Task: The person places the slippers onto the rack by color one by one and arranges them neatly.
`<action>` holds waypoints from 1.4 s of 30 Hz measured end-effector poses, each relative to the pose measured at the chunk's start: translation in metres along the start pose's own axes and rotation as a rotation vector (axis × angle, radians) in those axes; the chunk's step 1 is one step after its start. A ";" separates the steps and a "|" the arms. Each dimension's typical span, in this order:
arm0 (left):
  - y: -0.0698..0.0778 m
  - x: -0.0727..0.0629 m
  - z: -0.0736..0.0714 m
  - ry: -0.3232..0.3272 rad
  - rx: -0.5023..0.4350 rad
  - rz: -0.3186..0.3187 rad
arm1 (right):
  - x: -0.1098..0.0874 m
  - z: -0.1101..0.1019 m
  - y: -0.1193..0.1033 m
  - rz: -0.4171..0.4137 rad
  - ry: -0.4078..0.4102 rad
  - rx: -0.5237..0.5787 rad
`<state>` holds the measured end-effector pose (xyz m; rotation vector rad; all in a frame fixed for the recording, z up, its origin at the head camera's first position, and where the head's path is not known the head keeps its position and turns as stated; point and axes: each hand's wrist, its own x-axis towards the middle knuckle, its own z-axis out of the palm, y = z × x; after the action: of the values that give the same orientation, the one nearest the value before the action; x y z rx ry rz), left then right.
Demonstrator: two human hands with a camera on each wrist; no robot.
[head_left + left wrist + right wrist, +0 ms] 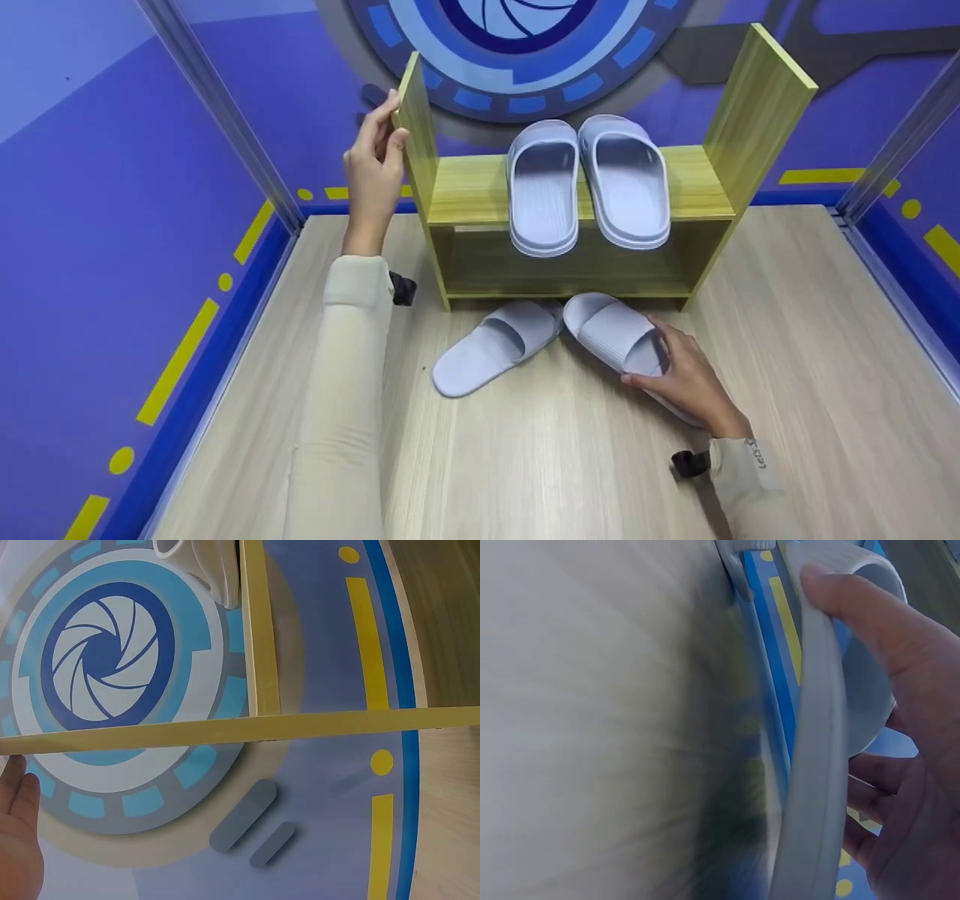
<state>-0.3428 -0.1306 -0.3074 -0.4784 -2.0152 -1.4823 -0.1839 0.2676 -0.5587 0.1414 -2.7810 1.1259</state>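
Observation:
My left hand (pixel 373 169) touches the upper left side panel of a wooden shoe rack (pixel 469 191); in the left wrist view its fingertips (pixel 19 784) meet the panel's edge. With the thumb on one side and fingers on the other, my right hand (pixel 691 381) grips a light grey slide slipper (pixel 615 334) in front of the rack. The right wrist view shows that slipper (pixel 810 765) edge-on, its thumb side near the strap. Its matching slipper (pixel 487 349) lies on the floor to the left, toe toward the rack.
Two pale grey clogs, a left one (pixel 544 195) and a right one (pixel 626 187), sit side by side on the rack's upper shelf, heels jutting over its front edge. A blue patterned wall (pixel 247 97) stands behind. The wood-look floor (pixel 525 465) extends in front.

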 end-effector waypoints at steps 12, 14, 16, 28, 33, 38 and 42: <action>0.000 -0.002 0.001 0.011 -0.004 0.073 | 0.013 0.002 -0.010 0.017 0.113 0.012; 0.000 -0.003 0.000 0.016 0.000 0.090 | 0.016 0.004 -0.010 0.016 0.141 0.008; 0.000 -0.002 0.000 0.015 -0.005 0.078 | 0.020 0.006 -0.011 0.014 0.169 0.007; 0.000 -0.002 0.000 0.007 -0.012 0.051 | 0.037 0.021 -0.022 0.026 0.265 -0.030; -0.001 -0.002 0.001 0.015 -0.007 0.077 | 0.045 0.028 -0.028 0.028 0.298 -0.055; -0.001 -0.002 0.001 0.013 0.003 0.076 | 0.052 0.033 -0.035 0.026 0.355 -0.109; -0.002 -0.003 0.002 0.027 0.014 0.114 | 0.057 0.035 -0.039 0.044 0.380 -0.151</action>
<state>-0.3426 -0.1297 -0.3114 -0.5551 -1.9428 -1.3981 -0.2382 0.2129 -0.5474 -0.1371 -2.5227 0.8420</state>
